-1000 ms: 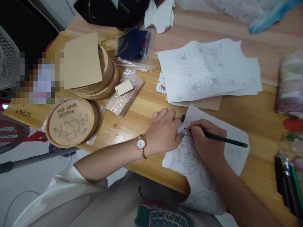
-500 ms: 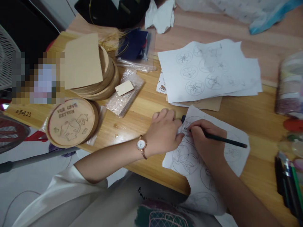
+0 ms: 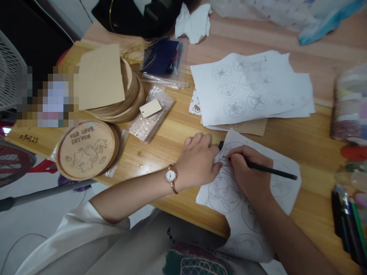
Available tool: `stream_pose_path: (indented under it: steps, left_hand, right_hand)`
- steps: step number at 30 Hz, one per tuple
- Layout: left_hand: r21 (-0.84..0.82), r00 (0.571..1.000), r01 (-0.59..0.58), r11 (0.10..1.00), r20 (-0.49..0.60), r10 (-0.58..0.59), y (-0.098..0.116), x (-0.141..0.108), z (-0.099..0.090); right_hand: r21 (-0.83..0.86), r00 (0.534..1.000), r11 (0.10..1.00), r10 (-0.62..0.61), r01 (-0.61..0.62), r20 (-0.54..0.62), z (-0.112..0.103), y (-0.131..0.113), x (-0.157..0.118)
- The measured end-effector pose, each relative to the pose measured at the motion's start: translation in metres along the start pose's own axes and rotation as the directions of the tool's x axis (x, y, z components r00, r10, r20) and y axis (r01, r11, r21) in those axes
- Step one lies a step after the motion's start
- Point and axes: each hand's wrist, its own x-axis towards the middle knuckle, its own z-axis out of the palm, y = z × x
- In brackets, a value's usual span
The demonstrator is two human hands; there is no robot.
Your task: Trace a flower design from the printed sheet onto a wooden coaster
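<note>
A white sheet with circled plant drawings lies at the table's front edge, its lower part hanging over. My right hand grips a dark pencil, whose tip end is at a drawing near the sheet's upper left and is partly hidden by the fingers. My left hand, with a watch on its wrist, lies palm down on the sheet's left edge, fingers spread a little and holding nothing. A small black object shows just beyond its fingertips.
Drawn sheets lie behind the hands. Stacked wooden rounds, a drawn-on wooden disc and a bubble-wrap packet with a small tag are at left. Pens and a clear container stand right.
The whole view has shifted slightly. Both hands, the pencil and the sheet keep nearly the same places relative to each other.
</note>
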Motion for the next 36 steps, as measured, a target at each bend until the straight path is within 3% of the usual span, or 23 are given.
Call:
stream_pose_path:
  steps: [17, 23, 36]
  left_hand:
    - [0.013, 1.0, 0.003, 1.0, 0.002, -0.003, 0.0002, 0.0001, 0.0]
    - [0.003, 1.0, 0.0, 1.0, 0.001, 0.0, -0.0002, 0.0005, -0.0004]
    - [0.008, 1.0, 0.001, 1.0, -0.003, -0.001, -0.0001, -0.0001, 0.0009]
  right_hand:
    - [-0.02, 1.0, 1.0, -0.012, 0.013, 0.007, -0.0008, 0.0014, 0.0004]
    - [0.066, 0.997, 0.995, 0.081, -0.08, -0.005, -0.001, 0.0032, 0.001]
    - [-0.019, 1.0, 1.0, 0.008, -0.008, 0.013, -0.0011, 0.0015, 0.0011]
